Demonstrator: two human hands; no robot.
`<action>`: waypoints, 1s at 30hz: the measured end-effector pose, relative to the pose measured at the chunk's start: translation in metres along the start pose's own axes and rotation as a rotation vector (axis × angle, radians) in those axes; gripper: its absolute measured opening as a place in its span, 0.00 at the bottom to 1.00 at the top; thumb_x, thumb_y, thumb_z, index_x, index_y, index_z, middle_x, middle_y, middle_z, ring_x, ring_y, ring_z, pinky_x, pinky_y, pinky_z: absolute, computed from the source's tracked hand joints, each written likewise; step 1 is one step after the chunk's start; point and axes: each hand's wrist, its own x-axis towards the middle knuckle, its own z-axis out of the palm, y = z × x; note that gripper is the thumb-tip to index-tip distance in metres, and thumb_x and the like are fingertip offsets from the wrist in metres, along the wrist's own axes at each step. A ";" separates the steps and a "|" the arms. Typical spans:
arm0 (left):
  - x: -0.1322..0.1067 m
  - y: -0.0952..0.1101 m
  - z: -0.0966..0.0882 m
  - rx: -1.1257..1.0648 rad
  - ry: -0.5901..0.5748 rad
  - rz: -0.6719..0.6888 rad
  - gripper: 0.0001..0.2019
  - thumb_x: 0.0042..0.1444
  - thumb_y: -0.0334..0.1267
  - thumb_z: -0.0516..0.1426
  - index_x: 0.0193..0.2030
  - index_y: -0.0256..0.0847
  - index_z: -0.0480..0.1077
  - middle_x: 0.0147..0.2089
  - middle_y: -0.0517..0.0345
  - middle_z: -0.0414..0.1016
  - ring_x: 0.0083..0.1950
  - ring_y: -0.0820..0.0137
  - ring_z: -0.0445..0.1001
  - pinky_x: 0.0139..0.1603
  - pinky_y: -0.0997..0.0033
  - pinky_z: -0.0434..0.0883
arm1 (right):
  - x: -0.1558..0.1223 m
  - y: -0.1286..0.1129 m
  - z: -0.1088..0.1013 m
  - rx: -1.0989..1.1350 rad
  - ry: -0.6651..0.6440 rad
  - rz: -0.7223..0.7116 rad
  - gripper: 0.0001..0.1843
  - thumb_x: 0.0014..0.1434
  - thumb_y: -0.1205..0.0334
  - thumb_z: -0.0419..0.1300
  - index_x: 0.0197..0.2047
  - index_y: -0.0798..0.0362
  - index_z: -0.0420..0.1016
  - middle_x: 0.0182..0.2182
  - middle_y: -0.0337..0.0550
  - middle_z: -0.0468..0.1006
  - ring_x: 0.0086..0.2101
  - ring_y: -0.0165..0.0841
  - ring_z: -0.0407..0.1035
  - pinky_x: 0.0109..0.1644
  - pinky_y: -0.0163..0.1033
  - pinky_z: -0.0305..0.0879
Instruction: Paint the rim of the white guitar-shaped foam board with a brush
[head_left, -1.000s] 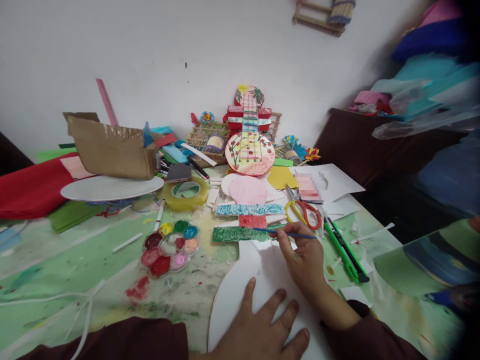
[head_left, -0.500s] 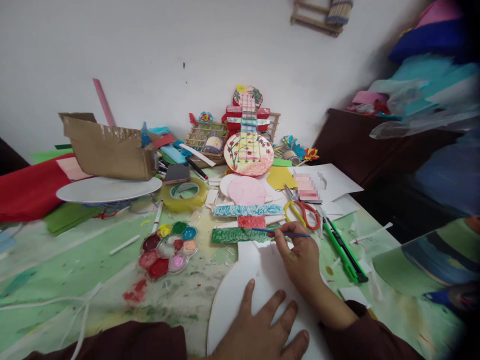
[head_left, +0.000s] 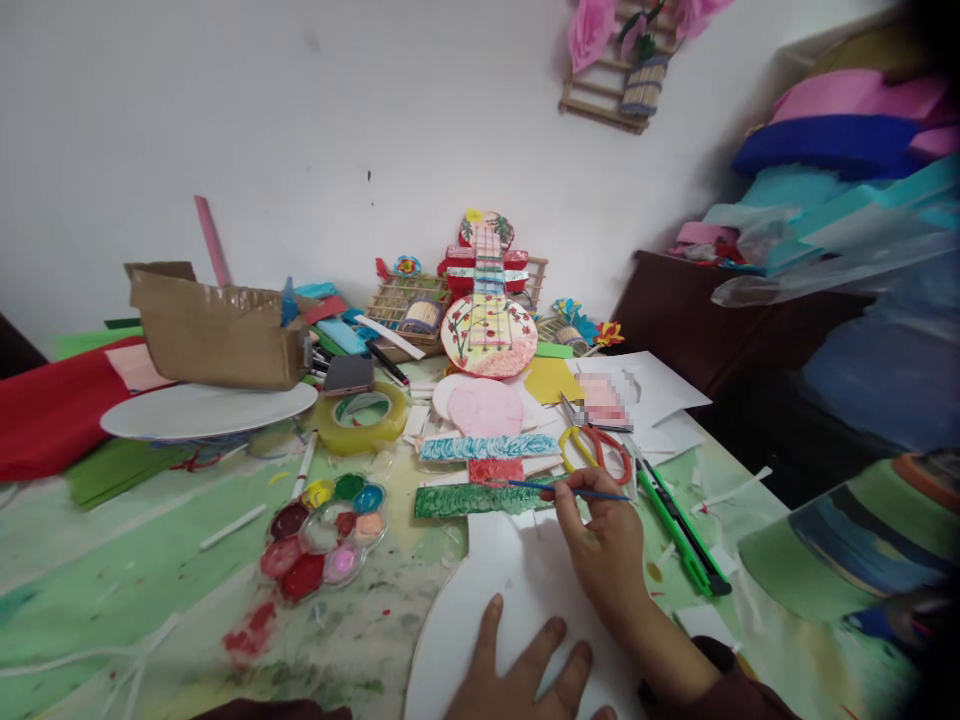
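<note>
A thin blue paintbrush point(head_left: 604, 494) is pinched in my right hand point(head_left: 604, 555), its tip over the red neck piece point(head_left: 495, 470) of a cutout. My left hand point(head_left: 517, 665) lies with fingers spread on the white rounded body point(head_left: 442, 640) of that cutout. Across the neck run a green painted strip point(head_left: 450, 500) and a blue-and-white strip point(head_left: 487, 447). A pink head piece point(head_left: 486, 408) sits at the far end. Left of the cutout is a flower-shaped paint palette point(head_left: 322, 535) with several colours in its wells.
Scissors point(head_left: 596, 450) and a green utility knife point(head_left: 682, 530) lie to the right. A tape roll point(head_left: 362, 415), a white oval board point(head_left: 210, 412) and a cardboard box point(head_left: 217, 330) stand left. Against the wall leans a painted model string instrument point(head_left: 489, 335). A painted container point(head_left: 847, 540) is far right.
The camera view has tilted up a little, so everything appears lower. The brush stays at the red piece between the strips, and my left hand remains spread on the white body.
</note>
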 end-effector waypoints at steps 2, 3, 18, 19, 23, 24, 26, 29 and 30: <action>0.001 0.003 0.007 -0.013 -0.004 -0.012 0.17 0.70 0.43 0.46 0.63 0.52 0.62 0.59 0.63 0.72 0.55 0.66 0.73 0.54 0.60 0.70 | -0.001 0.000 0.001 -0.006 -0.006 0.000 0.09 0.59 0.56 0.55 0.28 0.48 0.65 0.24 0.41 0.81 0.23 0.35 0.74 0.22 0.36 0.60; 0.001 0.006 0.012 -0.016 -0.004 -0.033 0.17 0.70 0.44 0.46 0.63 0.53 0.62 0.59 0.64 0.72 0.55 0.66 0.73 0.55 0.59 0.69 | -0.001 0.001 0.001 -0.005 -0.008 0.000 0.09 0.59 0.56 0.55 0.28 0.48 0.65 0.24 0.41 0.80 0.23 0.35 0.74 0.22 0.36 0.60; 0.004 0.001 -0.012 -0.059 -0.079 -0.034 0.15 0.69 0.43 0.47 0.57 0.55 0.68 0.59 0.60 0.73 0.55 0.63 0.73 0.56 0.56 0.68 | -0.002 -0.003 0.001 -0.021 0.015 -0.008 0.08 0.57 0.57 0.56 0.28 0.48 0.66 0.23 0.40 0.79 0.25 0.35 0.74 0.25 0.35 0.63; 0.004 0.001 -0.011 -0.057 -0.078 -0.037 0.15 0.69 0.43 0.47 0.57 0.55 0.68 0.59 0.60 0.73 0.55 0.63 0.74 0.55 0.55 0.68 | -0.002 -0.003 0.001 -0.016 0.025 -0.018 0.08 0.58 0.56 0.56 0.28 0.48 0.66 0.23 0.39 0.78 0.26 0.34 0.74 0.26 0.35 0.64; 0.005 0.004 -0.009 -0.086 -0.079 -0.050 0.15 0.69 0.43 0.46 0.56 0.55 0.69 0.59 0.59 0.73 0.55 0.62 0.74 0.54 0.53 0.70 | -0.007 -0.005 0.002 0.034 -0.006 -0.041 0.09 0.58 0.56 0.56 0.28 0.49 0.68 0.23 0.38 0.77 0.26 0.33 0.73 0.27 0.35 0.65; 0.006 0.004 -0.008 -0.103 -0.086 -0.066 0.15 0.70 0.43 0.46 0.56 0.55 0.69 0.58 0.60 0.73 0.55 0.62 0.73 0.55 0.52 0.70 | -0.009 -0.004 0.003 0.057 -0.030 -0.041 0.08 0.58 0.57 0.56 0.29 0.49 0.69 0.24 0.38 0.77 0.26 0.33 0.73 0.27 0.35 0.66; 0.007 0.006 -0.008 -0.142 -0.105 -0.110 0.15 0.70 0.43 0.46 0.54 0.56 0.71 0.58 0.60 0.74 0.56 0.61 0.73 0.55 0.50 0.69 | -0.012 -0.004 0.004 0.106 -0.082 -0.050 0.07 0.59 0.57 0.56 0.31 0.49 0.69 0.26 0.39 0.78 0.28 0.33 0.74 0.29 0.35 0.67; 0.009 0.008 -0.005 -0.193 -0.131 -0.163 0.16 0.70 0.44 0.45 0.53 0.55 0.72 0.57 0.59 0.74 0.57 0.61 0.72 0.56 0.47 0.69 | -0.014 -0.006 0.008 0.148 -0.129 -0.079 0.06 0.60 0.59 0.57 0.32 0.49 0.70 0.27 0.38 0.79 0.29 0.33 0.74 0.32 0.34 0.68; 0.009 0.009 -0.003 -0.205 -0.127 -0.167 0.16 0.70 0.44 0.45 0.52 0.55 0.72 0.56 0.60 0.75 0.57 0.61 0.72 0.56 0.46 0.69 | -0.014 -0.008 0.010 0.151 -0.139 -0.091 0.05 0.60 0.59 0.57 0.32 0.49 0.70 0.27 0.38 0.79 0.29 0.32 0.74 0.32 0.34 0.68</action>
